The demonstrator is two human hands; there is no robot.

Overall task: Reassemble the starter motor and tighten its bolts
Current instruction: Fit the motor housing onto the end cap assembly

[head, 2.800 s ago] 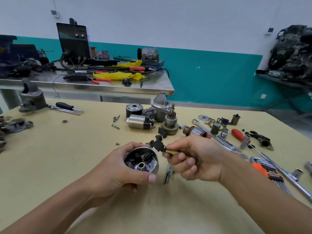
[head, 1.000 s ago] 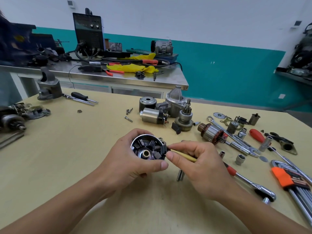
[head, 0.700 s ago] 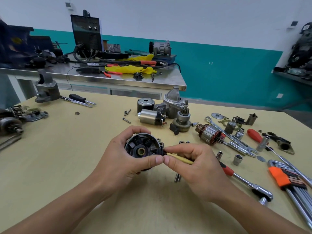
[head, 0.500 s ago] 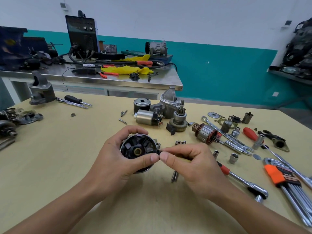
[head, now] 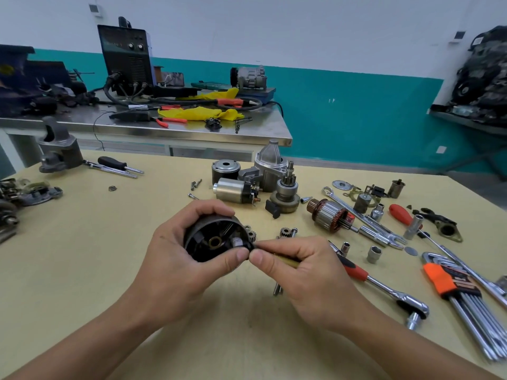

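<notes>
Dark metal cup [head: 212, 235] looks heavy, stiff & slick — left hand [head: 175, 261] curls round its wall, holding it over the table [head: 82, 270], while right hand [head: 310, 272] pinches the thin yellow lead [head: 286, 261] at its rim, prob. fragile, so I'd go gently.

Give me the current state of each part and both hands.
Left hand: grips the motor housing, open end toward the camera.
Right hand: pinches the yellow-sleeved lead at the housing's rim.
Armature: lying on the table, not fitted.
Solenoid: lying on its side on the table.
Ratchet: lying on the table, untouched.
</notes>
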